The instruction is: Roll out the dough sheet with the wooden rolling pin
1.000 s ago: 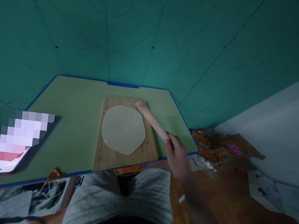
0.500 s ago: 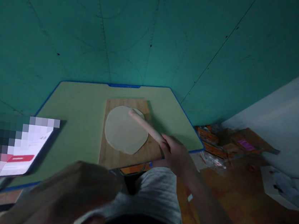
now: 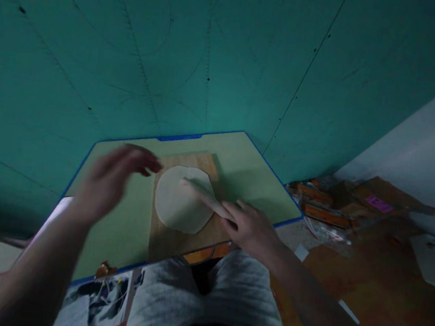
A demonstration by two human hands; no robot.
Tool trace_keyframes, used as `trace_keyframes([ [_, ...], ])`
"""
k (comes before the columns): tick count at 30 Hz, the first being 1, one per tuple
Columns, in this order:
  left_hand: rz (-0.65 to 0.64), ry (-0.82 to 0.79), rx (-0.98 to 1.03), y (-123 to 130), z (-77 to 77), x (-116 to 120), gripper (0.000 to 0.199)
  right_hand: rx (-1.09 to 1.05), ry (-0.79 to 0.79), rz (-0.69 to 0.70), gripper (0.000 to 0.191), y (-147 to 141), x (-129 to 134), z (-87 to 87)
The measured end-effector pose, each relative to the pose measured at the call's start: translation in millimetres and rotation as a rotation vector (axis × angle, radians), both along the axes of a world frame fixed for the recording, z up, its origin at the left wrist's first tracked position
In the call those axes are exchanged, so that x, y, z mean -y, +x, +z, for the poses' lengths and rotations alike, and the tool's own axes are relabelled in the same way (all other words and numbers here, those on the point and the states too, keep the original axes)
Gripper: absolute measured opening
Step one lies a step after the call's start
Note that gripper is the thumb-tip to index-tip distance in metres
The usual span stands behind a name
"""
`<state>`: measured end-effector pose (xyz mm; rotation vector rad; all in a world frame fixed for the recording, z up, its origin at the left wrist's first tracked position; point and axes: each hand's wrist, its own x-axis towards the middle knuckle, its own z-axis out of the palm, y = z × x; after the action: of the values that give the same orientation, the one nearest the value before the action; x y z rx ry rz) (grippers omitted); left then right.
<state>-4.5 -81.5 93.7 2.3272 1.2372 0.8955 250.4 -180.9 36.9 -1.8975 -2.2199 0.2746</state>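
Note:
A thin wooden rolling pin (image 3: 209,200) slants over a flat round sheet of dough (image 3: 172,215). My right hand (image 3: 251,227) is closed around the pin's near end, and its far end is over the dough's middle. Under the dough lies a wooden board (image 3: 161,243) on a pale green table (image 3: 133,216) edged in blue. To the left of the dough, my left hand (image 3: 116,172) is in the air above the table. Its fingers point right, slightly bent and blurred, with nothing seen in them.
A phone (image 3: 54,215) shows only in part behind my left forearm. A green wall (image 3: 230,54) rises behind the table. Cardboard (image 3: 394,199) and plastic wrap (image 3: 331,233) lie on the floor to the right. My legs (image 3: 170,299) are under the table's near edge.
My left hand has moved from low in front of the board up and away to the dough's left side. The rolling pin stays in my right hand. The view has shifted slightly.

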Motion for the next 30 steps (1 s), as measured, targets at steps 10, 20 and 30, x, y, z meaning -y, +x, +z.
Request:
trace_keyframes([
  [10,-0.278,0.248,-0.539,84,-76.3,-41,0.049,-0.048,0.025,0.020,0.048,3,14,-14.7],
  [20,-0.309,0.231,-0.627,26,-78.5,-11,0.059,-0.131,0.099,0.044,0.052,0,27,-12.0],
  [30,-0.076,0.150,-0.763,101,-72.7,-46,0.049,0.087,0.006,-0.093,0.054,34,-22,-25.4],
])
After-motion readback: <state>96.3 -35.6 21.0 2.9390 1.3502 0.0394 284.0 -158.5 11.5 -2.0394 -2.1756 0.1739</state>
